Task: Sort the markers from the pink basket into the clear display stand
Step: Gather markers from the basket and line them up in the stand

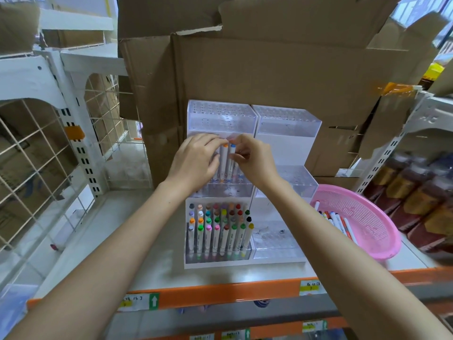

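Note:
A clear tiered display stand (289,123) stands on the shelf against cardboard boxes. Its lowest left tier holds several markers (218,229) with coloured caps, upright in rows. At the middle left tier, my left hand (196,160) holds an orange-capped white marker (224,158) by its top, and my right hand (255,160) pinches a blue-capped marker (232,153) beside it. Both markers stand upright with their lower ends at the tier's holes. The pink basket (367,217) sits to the right with several markers (335,219) lying in it.
Large cardboard boxes (269,69) rise behind the stand. A white wire-grid rack (49,143) stands at the left. Dark packaged goods (421,192) fill the shelf to the right. The shelf's orange front edge (220,293) carries paper labels.

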`<state>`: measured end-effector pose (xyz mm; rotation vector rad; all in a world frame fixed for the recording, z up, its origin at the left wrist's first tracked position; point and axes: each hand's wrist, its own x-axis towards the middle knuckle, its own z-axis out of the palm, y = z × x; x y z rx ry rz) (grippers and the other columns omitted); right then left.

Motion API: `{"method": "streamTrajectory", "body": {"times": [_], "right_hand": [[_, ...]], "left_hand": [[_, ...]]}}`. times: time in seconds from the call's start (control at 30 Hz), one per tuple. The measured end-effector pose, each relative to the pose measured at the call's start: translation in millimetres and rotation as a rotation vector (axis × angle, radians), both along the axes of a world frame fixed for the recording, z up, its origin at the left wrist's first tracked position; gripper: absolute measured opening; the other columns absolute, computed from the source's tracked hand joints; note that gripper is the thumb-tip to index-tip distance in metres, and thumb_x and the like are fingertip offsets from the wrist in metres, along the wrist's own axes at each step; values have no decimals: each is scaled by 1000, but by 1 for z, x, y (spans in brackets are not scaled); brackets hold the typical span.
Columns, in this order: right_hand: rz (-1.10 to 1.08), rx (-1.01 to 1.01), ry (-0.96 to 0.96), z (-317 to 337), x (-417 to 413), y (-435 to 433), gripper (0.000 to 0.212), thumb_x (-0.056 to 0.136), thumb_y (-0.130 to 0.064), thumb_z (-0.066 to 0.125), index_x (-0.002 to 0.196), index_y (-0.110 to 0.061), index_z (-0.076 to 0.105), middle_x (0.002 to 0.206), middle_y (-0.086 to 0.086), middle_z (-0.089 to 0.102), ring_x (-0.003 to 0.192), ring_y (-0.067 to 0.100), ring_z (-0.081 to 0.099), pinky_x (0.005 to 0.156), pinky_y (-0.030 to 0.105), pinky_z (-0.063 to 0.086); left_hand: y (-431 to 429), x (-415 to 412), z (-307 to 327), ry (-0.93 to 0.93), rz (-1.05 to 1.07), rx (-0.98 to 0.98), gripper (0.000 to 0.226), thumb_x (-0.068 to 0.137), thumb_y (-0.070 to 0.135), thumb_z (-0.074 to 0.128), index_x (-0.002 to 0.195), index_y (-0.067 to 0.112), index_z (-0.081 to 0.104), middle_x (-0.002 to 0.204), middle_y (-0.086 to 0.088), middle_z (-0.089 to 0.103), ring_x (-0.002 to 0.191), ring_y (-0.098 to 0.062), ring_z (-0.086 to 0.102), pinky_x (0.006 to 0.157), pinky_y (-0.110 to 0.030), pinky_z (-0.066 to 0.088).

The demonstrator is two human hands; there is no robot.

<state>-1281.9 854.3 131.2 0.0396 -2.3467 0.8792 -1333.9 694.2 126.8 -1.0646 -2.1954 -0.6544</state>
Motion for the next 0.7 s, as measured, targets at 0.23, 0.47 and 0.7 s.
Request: {"method": "streamTrajectory", "body": {"times": [0.23,0.47,0.7], "right_hand": [[-32,146,17,5,1,0,24,83,-6,72,107,-11,68,80,1,64,69,18,61,71,37,55],[-92,360,128,4,4,-1,40,80,-15,73,119,-12,63,117,9,55,108,29,52,83,37,49],[-54,333,49,0,21,19,63,85,-22,69,142,-16,42,134,5,52,121,25,49,96,39,46]], "left_hand": [[2,4,-1,-8,24,-11,38,87,11,58,125,13,59,124,-5,62,119,-21,53,107,-39,35],[1,8,1,-23,44,-27,38,89,15,56,127,16,57,128,-2,59,124,-19,50,112,-48,29],[14,25,9,59,76,-137,46,90,29,57,135,19,51,136,-1,53,129,-18,46,115,-49,18]]}}
